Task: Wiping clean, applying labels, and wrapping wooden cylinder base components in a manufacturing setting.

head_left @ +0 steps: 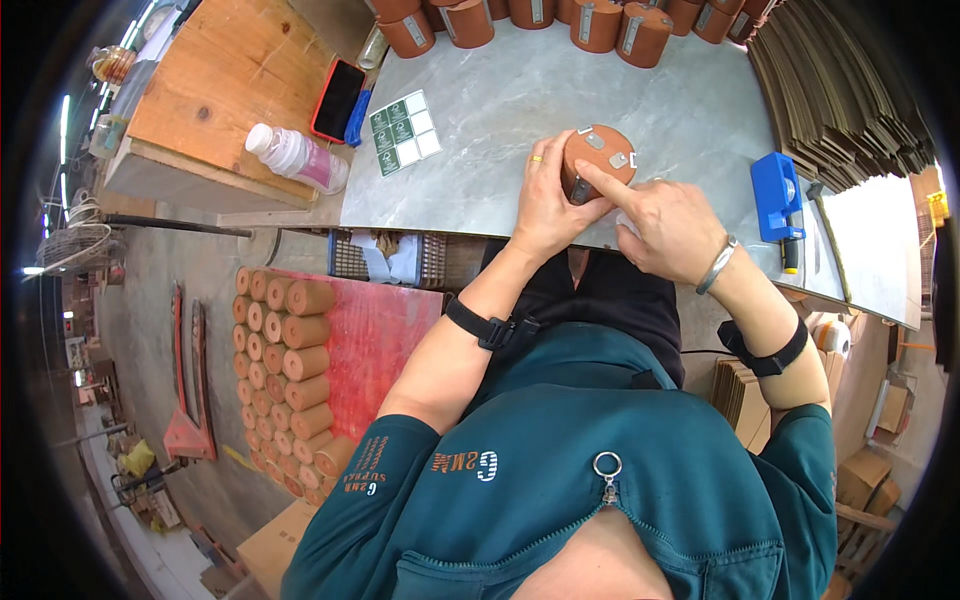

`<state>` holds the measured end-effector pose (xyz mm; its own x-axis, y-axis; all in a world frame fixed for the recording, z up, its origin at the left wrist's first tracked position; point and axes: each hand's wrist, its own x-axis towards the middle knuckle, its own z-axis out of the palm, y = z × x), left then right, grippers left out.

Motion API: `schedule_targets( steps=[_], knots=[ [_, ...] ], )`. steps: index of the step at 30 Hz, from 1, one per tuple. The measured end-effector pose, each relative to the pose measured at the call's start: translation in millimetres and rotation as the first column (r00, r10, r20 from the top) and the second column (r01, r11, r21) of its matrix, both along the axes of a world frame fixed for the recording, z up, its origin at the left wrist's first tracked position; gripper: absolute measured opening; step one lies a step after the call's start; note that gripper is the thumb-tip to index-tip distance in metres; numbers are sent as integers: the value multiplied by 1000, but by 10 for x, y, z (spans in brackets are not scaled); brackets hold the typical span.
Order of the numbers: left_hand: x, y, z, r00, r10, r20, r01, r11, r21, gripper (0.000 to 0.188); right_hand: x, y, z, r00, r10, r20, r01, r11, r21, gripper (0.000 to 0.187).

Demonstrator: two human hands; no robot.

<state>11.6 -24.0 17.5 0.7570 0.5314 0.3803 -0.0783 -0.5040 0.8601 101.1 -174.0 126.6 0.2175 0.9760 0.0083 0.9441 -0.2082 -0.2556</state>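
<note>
My left hand (pixel 550 205) is wrapped round a reddish-brown cylinder (pixel 598 140) with small metal fittings on its top, held over the near edge of the grey tabletop (pixel 490 130). Across the cylinder's near side reaches the outstretched index finger of my right hand (pixel 680 228), touching it. That hand's thumb stands apart from the index finger, and its other fingers are partly hidden. Left of the cylinder lies a sheet of green square labels (pixel 402 135), with several blank white squares. Similar brown cylinders (pixel 598 25) with metal strips stand along the far edge.
A blue tape dispenser (pixel 777 198) lies at the right, below stacked cardboard sheets (pixel 835 90). At the left are a phone (pixel 340 100), a white bottle (pixel 298 158) and a wooden box (pixel 235 85). Rows of clay-coloured cylinders (pixel 305 330) sit on a red surface (pixel 385 345) lower left.
</note>
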Motion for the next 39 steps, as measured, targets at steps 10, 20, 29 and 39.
schedule_targets(
  steps=[10, 20, 29, 39],
  knots=[
    [58, -95, 39, 1000, 11, 16, -12, 999, 53, 87, 89, -76, 71, 999, 32, 42, -33, 999, 19, 62],
    [54, -163, 0, 997, 72, 41, -65, 988, -139, 84, 506, -555, -960, 854, -519, 32, 442, 757, 481, 52],
    [-26, -110, -66, 994, 112, -19, -112, 993, -26, 86, 887, -2067, -895, 452, -891, -23, 723, 352, 595, 47],
    [12, -126, -81, 995, 102, 3, -102, 994, 38, 90, 1195, -2498, -1351, 352, -930, -109, 862, 277, 424, 35]
  ],
)
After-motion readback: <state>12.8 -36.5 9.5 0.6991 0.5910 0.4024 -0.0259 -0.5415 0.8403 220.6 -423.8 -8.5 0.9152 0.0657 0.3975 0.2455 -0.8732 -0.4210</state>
